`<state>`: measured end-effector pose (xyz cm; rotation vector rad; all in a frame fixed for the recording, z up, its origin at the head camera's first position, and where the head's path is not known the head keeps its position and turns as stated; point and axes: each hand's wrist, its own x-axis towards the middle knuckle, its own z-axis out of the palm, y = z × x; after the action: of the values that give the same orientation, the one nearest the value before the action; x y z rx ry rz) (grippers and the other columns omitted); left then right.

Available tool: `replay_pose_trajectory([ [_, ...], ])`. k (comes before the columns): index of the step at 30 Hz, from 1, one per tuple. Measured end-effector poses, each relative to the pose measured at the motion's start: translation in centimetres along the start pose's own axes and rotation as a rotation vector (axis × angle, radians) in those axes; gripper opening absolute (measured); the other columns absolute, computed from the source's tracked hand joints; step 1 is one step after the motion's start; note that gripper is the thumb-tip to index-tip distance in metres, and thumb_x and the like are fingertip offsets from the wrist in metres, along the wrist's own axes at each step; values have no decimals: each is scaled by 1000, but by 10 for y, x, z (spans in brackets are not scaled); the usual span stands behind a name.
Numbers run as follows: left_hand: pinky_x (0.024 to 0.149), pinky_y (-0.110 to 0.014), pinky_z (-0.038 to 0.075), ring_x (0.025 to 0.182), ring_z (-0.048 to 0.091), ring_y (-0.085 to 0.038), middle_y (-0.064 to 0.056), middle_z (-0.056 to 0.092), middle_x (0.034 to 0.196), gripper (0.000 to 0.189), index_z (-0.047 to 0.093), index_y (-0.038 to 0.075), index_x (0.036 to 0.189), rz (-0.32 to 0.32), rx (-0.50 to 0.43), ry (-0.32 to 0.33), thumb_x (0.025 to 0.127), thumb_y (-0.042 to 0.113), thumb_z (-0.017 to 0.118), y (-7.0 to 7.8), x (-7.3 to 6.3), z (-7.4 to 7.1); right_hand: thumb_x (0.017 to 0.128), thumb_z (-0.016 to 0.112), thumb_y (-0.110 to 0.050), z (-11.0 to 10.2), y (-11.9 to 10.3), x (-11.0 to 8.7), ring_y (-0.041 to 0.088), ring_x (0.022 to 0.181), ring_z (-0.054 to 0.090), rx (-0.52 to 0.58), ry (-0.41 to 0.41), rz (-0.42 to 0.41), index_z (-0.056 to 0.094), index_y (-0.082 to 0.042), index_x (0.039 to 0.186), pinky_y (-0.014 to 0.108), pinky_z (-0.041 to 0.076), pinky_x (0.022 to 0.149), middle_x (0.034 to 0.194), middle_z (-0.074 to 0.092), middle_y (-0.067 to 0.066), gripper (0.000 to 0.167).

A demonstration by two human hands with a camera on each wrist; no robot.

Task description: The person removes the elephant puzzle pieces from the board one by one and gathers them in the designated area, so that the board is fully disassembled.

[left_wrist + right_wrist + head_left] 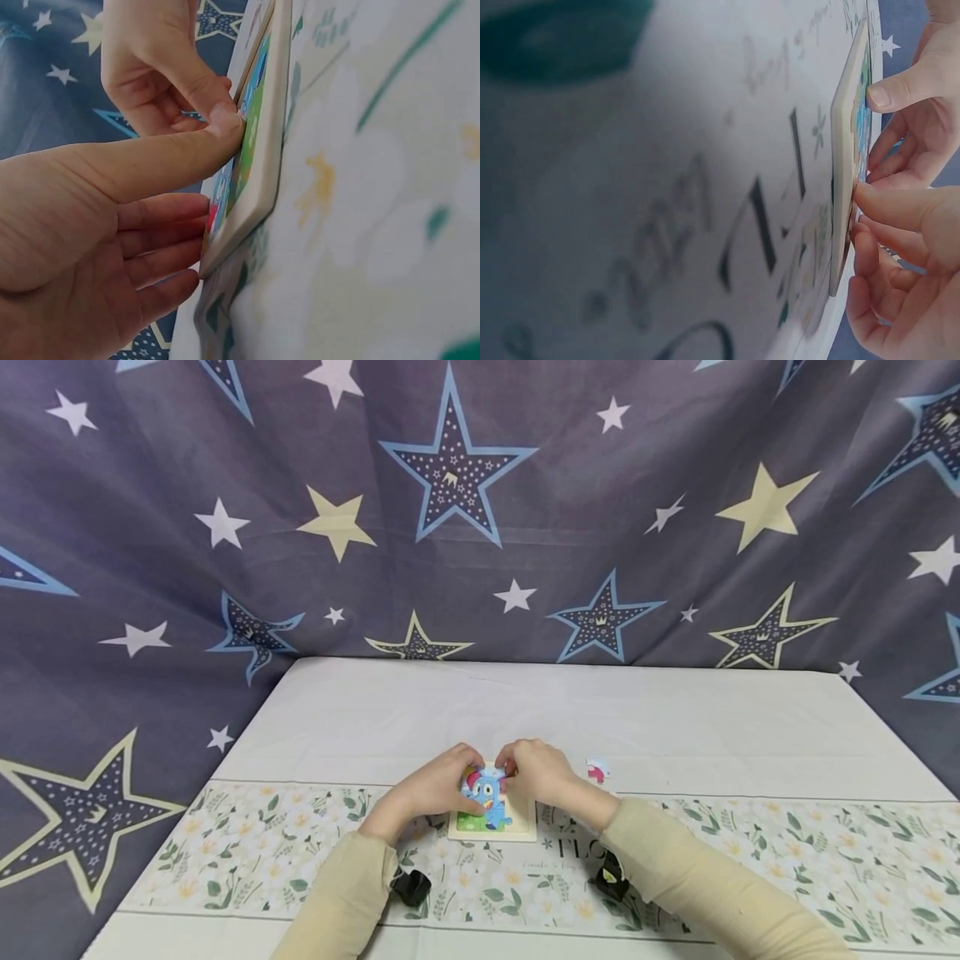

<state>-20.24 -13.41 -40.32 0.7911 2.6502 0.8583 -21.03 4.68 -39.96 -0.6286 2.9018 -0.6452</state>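
Note:
A square wooden puzzle board (492, 837) lies on the table, with a blue cartoon animal on its fitted pieces. Bare wood shows along its right side. My left hand (442, 783) is at the board's left; its thumb presses on the picture while its fairly straight fingers (169, 247) touch the edge. At the upper right of the board, my right hand (537, 768) has thumb and curled fingers together, pinching a small puzzle piece mostly hidden by the fingers. Another puzzle piece (597, 770), pink and white, lies apart to the right.
A white tablecloth (570, 710) with a floral band (300, 835) covers the table. Behind it hangs a dark curtain (525, 568) printed with stars. Black wrist devices (412, 887) sit under both forearms.

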Motion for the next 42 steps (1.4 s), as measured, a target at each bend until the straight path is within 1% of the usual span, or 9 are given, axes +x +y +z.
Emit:
replay_pose_trajectory([
  [3,92,-37,41,98,51,-20,-8,51,112,50,54,0,108,-3,27,8,68,18,79,2,0,0,74,75,-19,0,0,0,13,69,56,3,-1,1,69,-12,97,30,46,62,76,62,-2,25],
  [9,94,-37,40,103,51,-22,-9,51,116,51,55,0,107,-19,74,20,67,19,80,5,-1,-1,74,75,-20,-1,0,2,12,68,55,0,6,-5,68,-13,96,30,46,62,75,62,-3,24],
  [14,94,-38,41,104,51,-23,-9,51,115,51,55,-1,107,-6,74,21,67,19,80,4,0,-2,74,75,-19,-2,-1,1,11,67,54,-3,12,-6,68,-13,97,29,46,61,73,60,-4,25],
  [19,94,-38,40,105,50,-23,-9,50,116,50,55,0,106,-7,70,17,67,19,80,2,0,-2,74,75,-19,-1,-2,2,10,64,51,-13,20,-5,68,-12,100,26,43,58,71,58,-5,27],
  [25,95,-37,40,106,49,-22,-8,49,116,50,55,1,106,-15,49,8,68,21,80,2,1,-1,74,75,-18,-1,-2,0,10,63,50,1,24,-7,66,-12,97,25,42,57,72,55,-4,25],
  [33,96,-37,39,106,49,-22,-8,49,115,47,55,2,102,-18,55,7,67,20,80,2,1,-1,74,74,-16,1,-1,-1,13,68,52,15,27,-22,63,-14,94,28,43,59,81,59,-1,23],
  [42,95,-38,40,104,49,-22,-8,49,113,45,55,2,101,-10,31,6,68,20,80,2,0,0,77,73,-15,1,0,-3,11,64,50,57,10,-56,58,-16,91,29,41,58,75,58,-3,20],
])
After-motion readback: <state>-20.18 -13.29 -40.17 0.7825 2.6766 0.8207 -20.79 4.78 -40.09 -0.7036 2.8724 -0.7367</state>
